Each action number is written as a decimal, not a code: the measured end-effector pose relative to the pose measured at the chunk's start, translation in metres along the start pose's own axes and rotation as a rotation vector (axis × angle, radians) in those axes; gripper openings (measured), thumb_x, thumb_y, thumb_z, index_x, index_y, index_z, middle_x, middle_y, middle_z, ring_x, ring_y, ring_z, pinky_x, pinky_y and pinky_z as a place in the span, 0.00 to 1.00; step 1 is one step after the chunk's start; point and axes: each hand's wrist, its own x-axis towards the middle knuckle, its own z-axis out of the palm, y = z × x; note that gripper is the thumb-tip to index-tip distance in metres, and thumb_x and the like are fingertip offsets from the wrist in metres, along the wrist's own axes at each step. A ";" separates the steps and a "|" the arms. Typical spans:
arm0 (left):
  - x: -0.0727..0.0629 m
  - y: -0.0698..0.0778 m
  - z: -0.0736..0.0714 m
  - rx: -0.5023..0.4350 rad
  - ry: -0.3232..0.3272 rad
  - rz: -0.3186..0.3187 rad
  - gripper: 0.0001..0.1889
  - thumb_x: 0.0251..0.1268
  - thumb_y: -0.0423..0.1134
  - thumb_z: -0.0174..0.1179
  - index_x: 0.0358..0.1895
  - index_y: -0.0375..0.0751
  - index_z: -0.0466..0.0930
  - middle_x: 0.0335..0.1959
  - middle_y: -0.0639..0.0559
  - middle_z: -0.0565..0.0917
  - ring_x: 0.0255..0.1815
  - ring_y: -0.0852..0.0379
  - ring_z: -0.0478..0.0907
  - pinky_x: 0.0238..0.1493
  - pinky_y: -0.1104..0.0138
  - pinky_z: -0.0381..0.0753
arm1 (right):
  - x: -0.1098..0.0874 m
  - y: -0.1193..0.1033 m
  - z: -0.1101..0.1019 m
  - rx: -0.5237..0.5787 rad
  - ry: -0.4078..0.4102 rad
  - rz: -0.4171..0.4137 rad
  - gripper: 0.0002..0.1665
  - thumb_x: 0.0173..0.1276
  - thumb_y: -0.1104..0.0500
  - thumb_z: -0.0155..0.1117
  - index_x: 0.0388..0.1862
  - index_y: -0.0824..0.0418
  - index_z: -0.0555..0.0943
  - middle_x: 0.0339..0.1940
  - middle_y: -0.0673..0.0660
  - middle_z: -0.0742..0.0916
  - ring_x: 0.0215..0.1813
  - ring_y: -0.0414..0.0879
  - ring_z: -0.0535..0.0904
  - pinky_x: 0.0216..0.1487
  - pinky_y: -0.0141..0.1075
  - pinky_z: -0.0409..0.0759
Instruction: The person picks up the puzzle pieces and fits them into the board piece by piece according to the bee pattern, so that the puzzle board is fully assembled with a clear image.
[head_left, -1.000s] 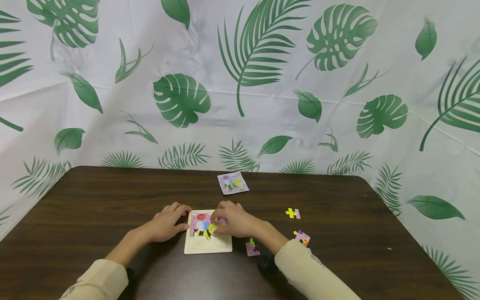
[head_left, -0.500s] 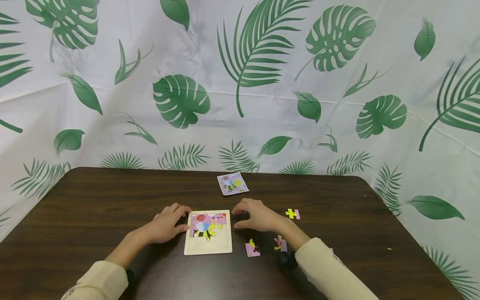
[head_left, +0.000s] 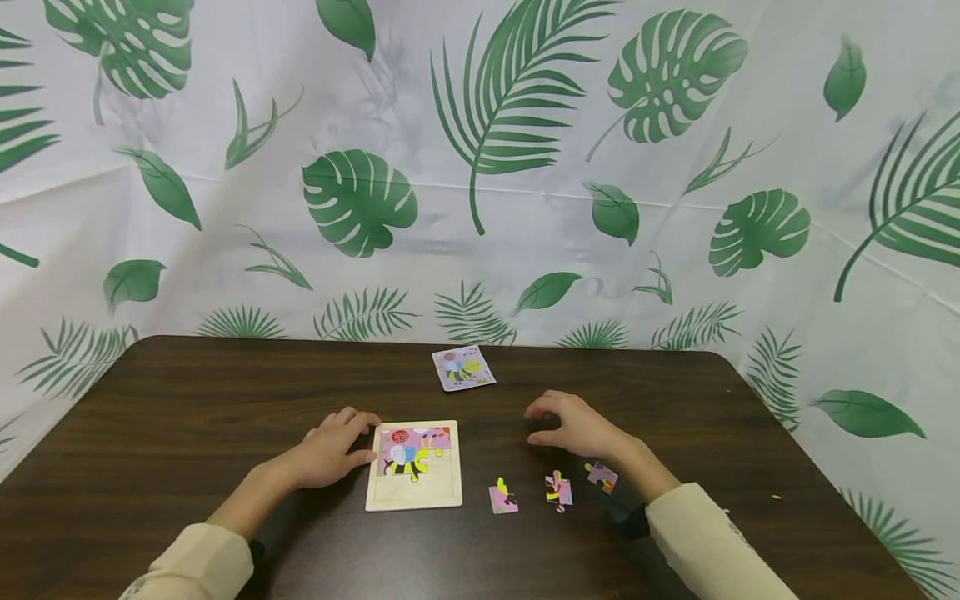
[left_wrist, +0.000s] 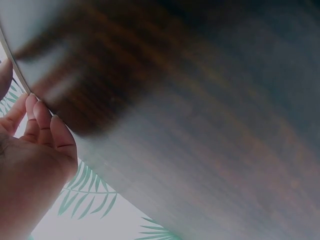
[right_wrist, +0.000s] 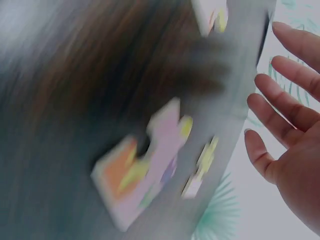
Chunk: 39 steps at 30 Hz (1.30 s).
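Head view: from where I stand, a pale wooden puzzle tray (head_left: 412, 495) lies flat on the dark wood-grain table (head_left: 262, 383), with part of a bee picture (head_left: 405, 454) fitted along its upper and left portion. A yellow and black bee body shows there, and a red round shape on pink; pale wood shows at the lower right.

The left hand (head_left: 333, 450) is at the tray's left edge, its grip spread — fingers by the upper corner, thumb farther down the same side. The right hand (head_left: 577, 427) hangs well to the right of the tray, palm down, its grip loose and parted, with nothing pinched in it; the right wrist view shows the fingers fanned out.

Between that hand and the tray's side, nearer the person, lie a pink and yellow piece (head_left: 504, 497), a pink piece with red and yellow (head_left: 558, 490) and, close by the right forearm, a piece with orange and purple (head_left: 602, 477).

Beyond the tray sits a square card (head_left: 463, 368) printed with the same sort of bee. The dark marks on the right cream sleeve (head_left: 712, 546) are too small to read. Green leaves cover the white backdrop (head_left: 465, 250) behind.
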 end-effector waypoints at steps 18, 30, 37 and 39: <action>0.000 0.000 0.001 -0.008 -0.001 -0.003 0.20 0.61 0.41 0.59 0.54 0.39 0.69 0.46 0.47 0.71 0.50 0.44 0.66 0.44 0.46 0.63 | -0.034 0.040 -0.023 -0.108 0.064 0.145 0.17 0.54 0.57 0.70 0.41 0.63 0.80 0.42 0.56 0.79 0.47 0.56 0.72 0.46 0.53 0.68; 0.000 -0.001 0.001 -0.011 -0.004 0.000 0.20 0.61 0.42 0.58 0.54 0.39 0.69 0.46 0.48 0.71 0.50 0.45 0.66 0.44 0.46 0.63 | -0.045 0.059 -0.023 -0.126 0.080 0.199 0.19 0.52 0.58 0.71 0.41 0.66 0.79 0.38 0.57 0.78 0.39 0.50 0.73 0.41 0.46 0.71; 0.000 -0.001 0.001 -0.007 -0.001 0.004 0.20 0.61 0.41 0.58 0.54 0.39 0.69 0.46 0.48 0.71 0.50 0.44 0.66 0.44 0.46 0.63 | -0.044 0.062 -0.022 -0.118 0.089 0.213 0.17 0.52 0.59 0.71 0.38 0.66 0.80 0.37 0.56 0.78 0.38 0.50 0.74 0.40 0.45 0.71; 0.000 0.000 0.000 -0.007 0.000 0.004 0.20 0.61 0.41 0.58 0.54 0.39 0.69 0.46 0.48 0.71 0.50 0.44 0.66 0.44 0.47 0.63 | -0.044 0.061 -0.022 -0.119 0.087 0.223 0.15 0.52 0.59 0.71 0.37 0.66 0.80 0.36 0.56 0.78 0.38 0.50 0.74 0.41 0.46 0.71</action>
